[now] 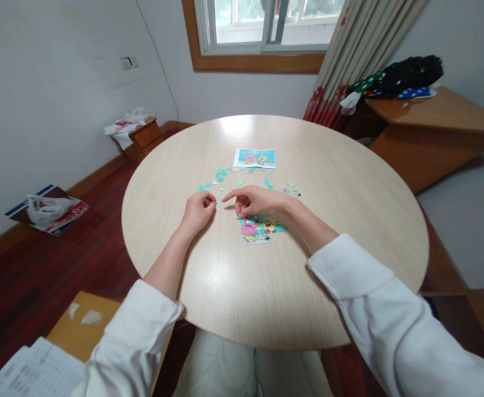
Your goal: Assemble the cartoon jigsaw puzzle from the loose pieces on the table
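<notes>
My left hand (200, 210) is pinched at the fingertips around a small teal jigsaw puzzle piece (217, 204), just above the tabletop. Across from it, my right hand (255, 199) stretches its index finger toward that piece, while its other fingers curl loosely downward. Directly below the right hand lies a partly joined jigsaw puzzle (255, 231), with pink and yellow cartoon figures; the hand covers its upper edge. Loose jigsaw pieces (222, 172) are scattered in an arc beyond both hands. Behind them sits a printed reference picture (255, 158) with similar figures.
A round pale wooden table (225, 286) carries everything. At the right stands a wooden cabinet (440, 118) with dark cloth (415, 74) on top. On the left are a small wooden stool (146, 135) and a plastic bag (49, 209); papers (35, 366) lie at lower left.
</notes>
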`<action>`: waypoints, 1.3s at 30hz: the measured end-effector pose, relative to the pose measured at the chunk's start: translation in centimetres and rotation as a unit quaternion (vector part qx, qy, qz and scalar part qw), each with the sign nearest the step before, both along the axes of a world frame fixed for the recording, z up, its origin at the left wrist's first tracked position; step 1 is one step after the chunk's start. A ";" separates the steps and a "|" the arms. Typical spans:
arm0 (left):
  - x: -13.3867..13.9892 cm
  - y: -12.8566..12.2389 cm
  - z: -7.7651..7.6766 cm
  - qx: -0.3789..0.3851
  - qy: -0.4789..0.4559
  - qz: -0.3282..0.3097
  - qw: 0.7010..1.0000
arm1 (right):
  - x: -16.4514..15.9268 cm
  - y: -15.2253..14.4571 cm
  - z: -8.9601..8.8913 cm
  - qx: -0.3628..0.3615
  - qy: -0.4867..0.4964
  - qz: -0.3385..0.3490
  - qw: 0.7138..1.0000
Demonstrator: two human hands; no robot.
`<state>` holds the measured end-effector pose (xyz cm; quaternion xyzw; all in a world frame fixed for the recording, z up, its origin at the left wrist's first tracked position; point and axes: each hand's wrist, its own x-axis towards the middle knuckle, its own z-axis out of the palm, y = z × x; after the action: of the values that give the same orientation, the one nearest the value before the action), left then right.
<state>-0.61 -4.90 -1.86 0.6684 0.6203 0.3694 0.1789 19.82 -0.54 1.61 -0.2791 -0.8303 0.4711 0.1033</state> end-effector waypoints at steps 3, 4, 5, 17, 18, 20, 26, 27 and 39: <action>0.1 0.0 0.1 -0.001 -0.004 0.000 1.000 | 0.0 0.0 0.0 0.006 -0.006 0.001 1.000; 0.1 -0.1 0.1 -0.003 -0.005 -0.001 1.000 | 0.0 0.0 0.0 0.008 -0.009 0.001 1.000; 0.1 -0.1 0.2 -0.006 -0.007 -0.001 1.000 | -0.1 0.0 0.1 0.012 -0.013 0.002 1.000; 0.0 0.1 -0.1 0.000 -0.005 0.002 1.000 | -0.3 0.1 0.1 0.046 -0.041 -0.001 0.998; 0.0 0.1 -0.1 -0.001 -0.005 0.003 1.000 | -0.3 0.0 0.1 0.048 -0.042 0.000 0.998; 0.1 0.0 0.1 -0.007 -0.005 0.004 1.000 | -0.3 0.0 0.2 0.052 -0.044 0.000 0.998; 0.2 -0.2 0.4 -0.016 -0.006 0.005 1.000 | -0.4 -0.1 0.4 0.054 -0.056 -0.006 0.997; 0.2 -0.2 0.4 -0.016 -0.006 0.005 1.000 | -0.4 -0.1 0.4 0.053 -0.058 -0.006 0.997; 0.1 -0.1 0.2 -0.014 -0.007 0.004 1.000 | -0.4 0.1 0.4 0.136 -0.087 -0.003 0.987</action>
<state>-0.48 -5.00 -1.62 0.6608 0.6268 0.3657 0.1915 19.46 -0.43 1.98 -0.3054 -0.8916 0.3271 0.0692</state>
